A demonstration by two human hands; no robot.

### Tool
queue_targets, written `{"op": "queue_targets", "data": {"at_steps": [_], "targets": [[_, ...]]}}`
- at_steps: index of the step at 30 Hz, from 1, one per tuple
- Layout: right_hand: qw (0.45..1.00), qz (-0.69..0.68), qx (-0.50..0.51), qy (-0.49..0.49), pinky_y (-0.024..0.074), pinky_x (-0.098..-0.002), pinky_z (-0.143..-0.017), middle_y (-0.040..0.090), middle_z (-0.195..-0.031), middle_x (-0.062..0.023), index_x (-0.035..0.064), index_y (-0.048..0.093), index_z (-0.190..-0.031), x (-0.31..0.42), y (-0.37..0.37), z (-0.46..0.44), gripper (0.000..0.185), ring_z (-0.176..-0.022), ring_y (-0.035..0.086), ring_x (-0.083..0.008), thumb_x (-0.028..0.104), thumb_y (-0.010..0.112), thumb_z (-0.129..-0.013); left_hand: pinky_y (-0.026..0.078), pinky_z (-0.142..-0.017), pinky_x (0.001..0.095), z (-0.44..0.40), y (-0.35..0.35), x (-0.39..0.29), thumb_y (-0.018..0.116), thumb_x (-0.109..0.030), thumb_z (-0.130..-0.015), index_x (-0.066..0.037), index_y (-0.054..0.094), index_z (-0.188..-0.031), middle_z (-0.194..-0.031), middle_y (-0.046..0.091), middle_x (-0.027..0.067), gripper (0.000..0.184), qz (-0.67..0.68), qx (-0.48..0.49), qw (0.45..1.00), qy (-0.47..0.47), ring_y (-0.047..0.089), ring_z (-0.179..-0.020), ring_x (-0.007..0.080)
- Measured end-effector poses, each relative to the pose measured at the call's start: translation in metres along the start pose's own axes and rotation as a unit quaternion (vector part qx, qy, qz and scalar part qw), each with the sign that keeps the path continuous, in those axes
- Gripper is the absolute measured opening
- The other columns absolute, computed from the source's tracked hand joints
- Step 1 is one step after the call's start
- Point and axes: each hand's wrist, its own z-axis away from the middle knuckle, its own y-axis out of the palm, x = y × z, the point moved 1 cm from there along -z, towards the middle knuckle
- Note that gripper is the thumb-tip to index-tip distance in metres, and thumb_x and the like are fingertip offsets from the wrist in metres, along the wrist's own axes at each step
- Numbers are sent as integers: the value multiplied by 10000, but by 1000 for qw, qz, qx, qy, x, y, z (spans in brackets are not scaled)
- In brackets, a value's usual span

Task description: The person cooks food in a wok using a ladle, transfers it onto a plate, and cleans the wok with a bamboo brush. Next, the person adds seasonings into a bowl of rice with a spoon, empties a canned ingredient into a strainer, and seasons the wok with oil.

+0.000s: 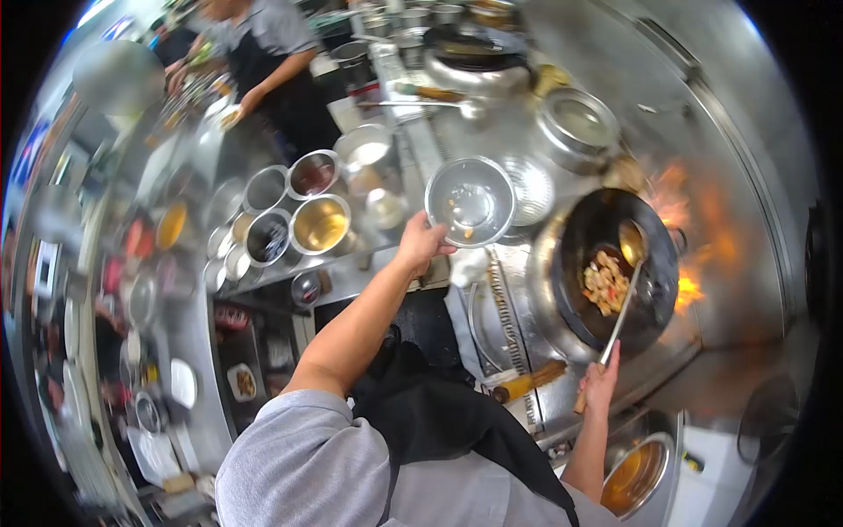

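Note:
My left hand (425,241) is closed on the rim of a metal bowl (472,200), which has only a few small food bits inside. In my right hand (600,383) is the handle of a long ladle (625,307). Its bowl end rests inside a black wok (575,241), beside light-coloured pieces of food (605,283) with bits of red. Orange flames (685,237) flare along the wok's far right side.
Several metal pots with liquids, one holding yellow liquid (320,223), stand on the left counter. A lidded pot (578,123) sits behind the wok. A bamboo brush (529,381) lies at the stove's front. A co-worker (272,70) stands at the upper left.

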Motion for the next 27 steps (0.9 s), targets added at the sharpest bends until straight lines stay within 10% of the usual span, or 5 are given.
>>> {"op": "queue_targets", "data": {"at_steps": [11, 21, 25, 27], "targets": [[993, -5, 13, 114, 426, -288, -389, 476, -820, -74, 309, 108, -1495, -24, 40, 47, 770, -470, 466, -144, -9, 456, -886, 607, -670, 295, 92, -179, -82, 523, 18, -885, 8, 459, -1253, -1093, 589, 123, 374, -14, -38, 995, 92, 640, -863, 192], [984, 121, -127, 12, 370, -278, -362, 447, -626, -3, 252, 215, -1502, -105, 20, 114, 792, -423, 413, -109, -43, 486, -819, 590, -657, 298, 42, -21, -69, 546, 2, -867, -13, 538, -1143, -993, 610, 69, 276, -29, 153, 986, 56, 621, -845, 161], [980, 158, -119, -8, 400, -265, -412, 459, -630, 4, 251, 207, -1505, -121, -4, 157, 781, -441, 440, -109, 8, 511, -828, 565, -672, 319, 10, 92, -48, 587, -22, -847, -20, 578, -853, -1034, 635, 126, 11, -198, 228, 938, 172, 644, -873, 225], [974, 197, -107, -20, 433, -258, -492, 450, -620, -3, 211, 213, -1505, -107, -16, 169, 762, -499, 475, -119, 23, 518, -832, 540, -728, 394, -2, 149, -22, 604, -21, -804, -20, 546, -801, -1132, 613, 196, 59, -377, 76, 766, 516, 638, -911, 348]]}}
